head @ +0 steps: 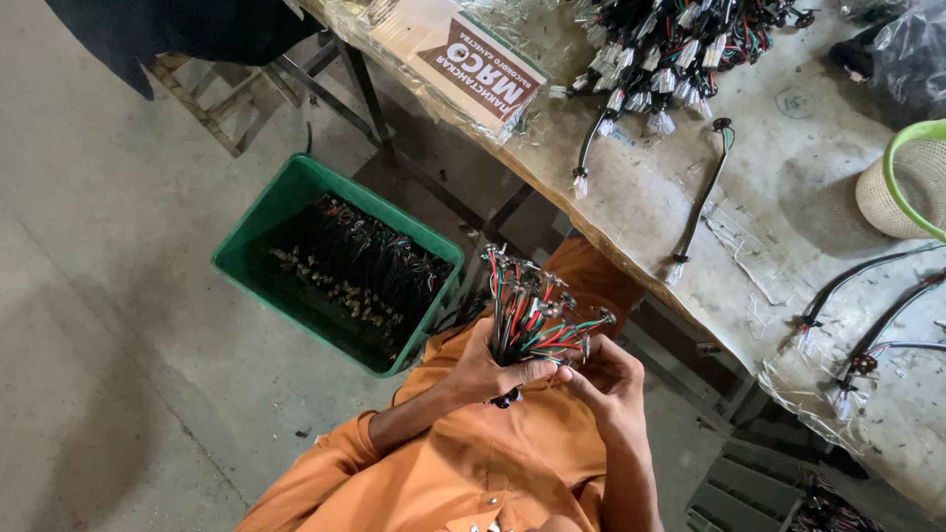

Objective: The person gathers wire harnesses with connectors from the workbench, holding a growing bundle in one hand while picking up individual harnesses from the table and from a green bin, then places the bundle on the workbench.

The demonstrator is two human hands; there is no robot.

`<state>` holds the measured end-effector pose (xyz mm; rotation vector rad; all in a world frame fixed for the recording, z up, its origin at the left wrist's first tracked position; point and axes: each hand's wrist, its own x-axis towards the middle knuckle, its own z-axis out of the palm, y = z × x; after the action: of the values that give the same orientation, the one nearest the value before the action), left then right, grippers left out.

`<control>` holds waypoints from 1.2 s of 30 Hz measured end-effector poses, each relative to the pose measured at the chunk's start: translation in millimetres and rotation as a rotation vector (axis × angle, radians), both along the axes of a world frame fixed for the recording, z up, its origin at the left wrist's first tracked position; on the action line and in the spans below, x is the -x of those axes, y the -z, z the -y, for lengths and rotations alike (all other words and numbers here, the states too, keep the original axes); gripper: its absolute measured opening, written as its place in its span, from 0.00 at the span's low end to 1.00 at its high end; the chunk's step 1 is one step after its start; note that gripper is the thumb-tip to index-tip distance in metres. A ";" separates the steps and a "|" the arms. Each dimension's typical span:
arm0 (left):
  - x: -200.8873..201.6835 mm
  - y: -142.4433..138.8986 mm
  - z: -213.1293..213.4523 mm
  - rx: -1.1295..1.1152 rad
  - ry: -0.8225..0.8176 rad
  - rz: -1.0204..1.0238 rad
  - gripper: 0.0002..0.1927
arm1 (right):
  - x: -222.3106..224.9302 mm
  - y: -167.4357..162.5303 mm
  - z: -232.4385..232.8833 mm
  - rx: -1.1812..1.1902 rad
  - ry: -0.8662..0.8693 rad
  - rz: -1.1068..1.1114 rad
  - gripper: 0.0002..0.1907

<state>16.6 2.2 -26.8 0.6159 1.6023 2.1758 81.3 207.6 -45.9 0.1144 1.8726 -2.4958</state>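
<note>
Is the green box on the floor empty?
No, the green box on the floor holds a heap of dark wires like the bundle of wires in the person's hands.

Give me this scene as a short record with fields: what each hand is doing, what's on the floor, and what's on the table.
left hand: gripping a bundle of wired connectors, red, green and black wires fanning upward
right hand: fingers touching the bundle's right side
clothing: orange sleeves
floor: green plastic bin holding dark wire assemblies
table: plastic-covered top with a pile of wire harnesses, a cardboard box, a green-rimmed basket
</note>
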 end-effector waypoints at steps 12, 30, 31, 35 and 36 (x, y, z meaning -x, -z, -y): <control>2.6 4.4 -3.8 -0.006 -0.020 0.166 0.15 | 0.2 -3.7 2.6 -0.104 0.034 -0.023 0.12; 3.1 26.9 -3.7 -0.034 -0.029 0.271 0.11 | 1.6 -6.4 19.3 -0.133 0.159 -0.134 0.12; 3.0 25.9 -3.7 -0.042 -0.039 0.362 0.11 | 3.2 -8.9 19.2 -0.138 0.127 -0.167 0.12; 2.4 23.9 -4.1 -0.098 -0.071 0.419 0.16 | 7.2 -20.8 17.9 -0.478 0.130 -0.277 0.10; 2.3 24.4 -4.5 -0.107 -0.074 0.425 0.17 | 7.7 -22.9 18.4 -0.492 0.139 -0.276 0.10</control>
<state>14.3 6.7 -51.2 0.1063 1.3078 2.2642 73.7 189.2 -23.0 -0.1041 2.6443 -2.1574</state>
